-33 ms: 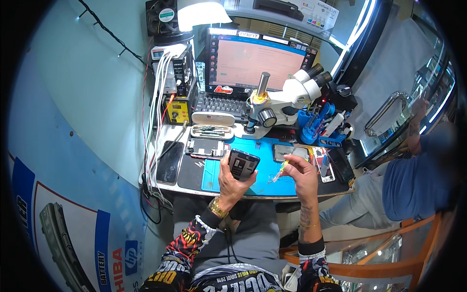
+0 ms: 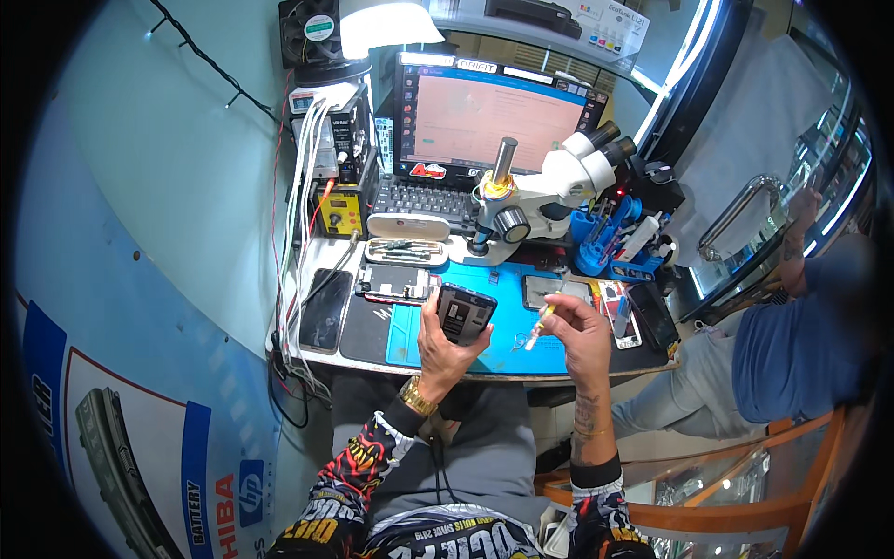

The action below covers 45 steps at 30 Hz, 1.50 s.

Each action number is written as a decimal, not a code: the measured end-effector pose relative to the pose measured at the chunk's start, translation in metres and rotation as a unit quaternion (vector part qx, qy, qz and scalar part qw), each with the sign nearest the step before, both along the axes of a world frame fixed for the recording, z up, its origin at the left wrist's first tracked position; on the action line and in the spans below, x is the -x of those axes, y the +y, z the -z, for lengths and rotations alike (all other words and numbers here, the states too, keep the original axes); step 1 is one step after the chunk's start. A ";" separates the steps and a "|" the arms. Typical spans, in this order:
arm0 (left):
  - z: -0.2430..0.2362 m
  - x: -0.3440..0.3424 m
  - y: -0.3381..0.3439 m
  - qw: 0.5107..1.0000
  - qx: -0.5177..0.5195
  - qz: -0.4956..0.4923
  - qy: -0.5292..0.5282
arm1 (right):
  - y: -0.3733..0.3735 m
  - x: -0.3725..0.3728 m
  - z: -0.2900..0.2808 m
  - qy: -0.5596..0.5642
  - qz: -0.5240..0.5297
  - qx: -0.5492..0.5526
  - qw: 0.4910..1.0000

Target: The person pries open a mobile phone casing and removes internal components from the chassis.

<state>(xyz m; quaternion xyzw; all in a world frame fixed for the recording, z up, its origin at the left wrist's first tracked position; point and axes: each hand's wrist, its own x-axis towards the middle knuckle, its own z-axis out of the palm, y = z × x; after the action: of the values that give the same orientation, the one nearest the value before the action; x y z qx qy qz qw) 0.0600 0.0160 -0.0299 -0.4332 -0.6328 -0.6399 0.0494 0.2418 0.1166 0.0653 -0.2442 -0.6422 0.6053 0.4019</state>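
Left hand: the left hand (image 2: 443, 358) is wrapped around a dark smartphone (image 2: 466, 315), thumb along one edge, fingers along the other.
Right hand: the right hand (image 2: 582, 337) pinches a slim yellow-and-clear tool (image 2: 537, 330) between thumb and fingers, tip down; its exact kind is too small to tell.
Gap between hands: they are apart, with the tool tip near the phone but not touching it.
Phone: held tilted above the near part of a blue work mat (image 2: 503, 359), its inner back apparently exposed.
Phone handling: likely light and stiff, with smooth, somewhat slippery edges; any bare parts would be fragile, so the side rails are the place to hold.
Tool handling: probably very light and easily rolled; best pinched on the yellow part.
Beyond left hand: an opened phone assembly (image 2: 396, 283), then an open tool case (image 2: 406, 252); farther left, a black phone (image 2: 326, 311).
Beyond right hand: a blue tool holder (image 2: 592, 257); to its right, a white phone (image 2: 628, 337).
Ahead of both: a stereo microscope (image 2: 559, 177), keyboard (image 2: 424, 198) and monitor (image 2: 498, 116).
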 end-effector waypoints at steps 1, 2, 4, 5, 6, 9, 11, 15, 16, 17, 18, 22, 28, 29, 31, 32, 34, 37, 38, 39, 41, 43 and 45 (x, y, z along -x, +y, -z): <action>0.003 0.001 0.000 1.000 0.002 -0.002 0.000 | -0.003 0.004 -0.005 0.018 -0.003 -0.022 1.000; 0.004 0.000 0.003 1.000 -0.001 0.005 -0.002 | -0.008 0.009 -0.014 0.033 0.006 -0.038 0.999; 0.006 0.001 0.002 1.000 -0.001 0.006 -0.003 | -0.021 0.027 -0.029 0.078 0.005 -0.066 0.995; 0.006 0.001 0.002 1.000 -0.001 0.009 -0.010 | -0.022 0.034 -0.033 0.094 0.004 -0.078 0.992; 0.006 0.001 0.002 1.000 -0.002 0.011 -0.017 | -0.024 0.042 -0.037 0.112 0.003 -0.090 0.990; 0.002 0.000 0.001 1.000 -0.004 0.003 0.002 | -0.022 0.057 -0.039 0.148 -0.024 -0.104 0.983; 0.001 -0.001 0.003 1.000 -0.004 0.003 0.001 | -0.017 0.067 -0.031 0.158 -0.031 -0.133 0.978; 0.004 -0.001 0.002 1.000 0.001 0.006 -0.011 | -0.021 0.073 -0.025 0.103 -0.017 -0.190 0.976; 0.006 0.000 0.003 1.000 0.006 0.008 -0.018 | -0.019 0.073 -0.022 0.104 -0.011 -0.193 0.976; 0.005 0.000 0.003 1.000 0.005 0.009 -0.019 | -0.019 0.074 -0.020 0.105 -0.006 -0.195 0.975; 0.004 -0.001 0.002 1.000 0.005 0.005 -0.013 | -0.018 0.074 -0.020 0.109 -0.003 -0.199 0.974; 0.001 -0.001 0.003 1.000 0.000 0.006 -0.005 | -0.019 0.070 -0.017 0.117 -0.007 -0.180 0.977; 0.000 -0.001 0.004 1.000 0.000 -0.010 0.017 | -0.023 0.069 -0.013 0.096 0.015 -0.244 0.965; -0.001 -0.001 0.004 1.000 0.001 -0.008 0.017 | -0.023 0.069 -0.010 0.121 0.013 -0.251 0.960; -0.002 -0.002 0.004 1.000 0.001 -0.012 0.014 | -0.022 0.068 -0.008 0.144 0.012 -0.258 0.955; -0.002 -0.002 0.003 1.000 0.002 -0.012 0.014 | -0.022 0.069 -0.009 0.149 0.010 -0.253 0.956; -0.002 0.000 0.002 0.999 0.002 -0.026 0.037 | -0.023 0.071 -0.009 0.153 0.008 -0.247 0.957; 0.009 0.004 -0.001 1.000 0.011 0.010 -0.022 | -0.026 0.075 -0.010 0.155 0.008 -0.264 0.952; 0.009 0.004 -0.001 1.000 0.011 0.009 -0.022 | -0.028 0.076 -0.011 0.146 0.012 -0.268 0.952; 0.009 0.005 -0.002 1.000 0.013 0.009 -0.025 | -0.029 0.076 -0.012 0.136 0.018 -0.271 0.953; 0.006 0.003 0.000 0.999 0.014 0.018 -0.026 | -0.029 0.070 -0.018 0.093 0.025 -0.299 0.949; 0.000 -0.004 0.004 1.000 0.010 0.015 -0.024 | -0.024 0.061 -0.019 0.026 0.040 -0.379 0.924; 0.016 -0.003 0.014 0.996 -0.011 0.064 -0.063 | -0.018 0.057 -0.019 -0.001 0.050 -0.431 0.901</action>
<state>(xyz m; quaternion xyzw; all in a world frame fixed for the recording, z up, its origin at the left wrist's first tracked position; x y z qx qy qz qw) 0.0626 0.0299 -0.0459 -0.4309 -0.5983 -0.6750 -0.0269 0.1852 0.0990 0.0847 -0.0792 -0.8276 0.2484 0.4972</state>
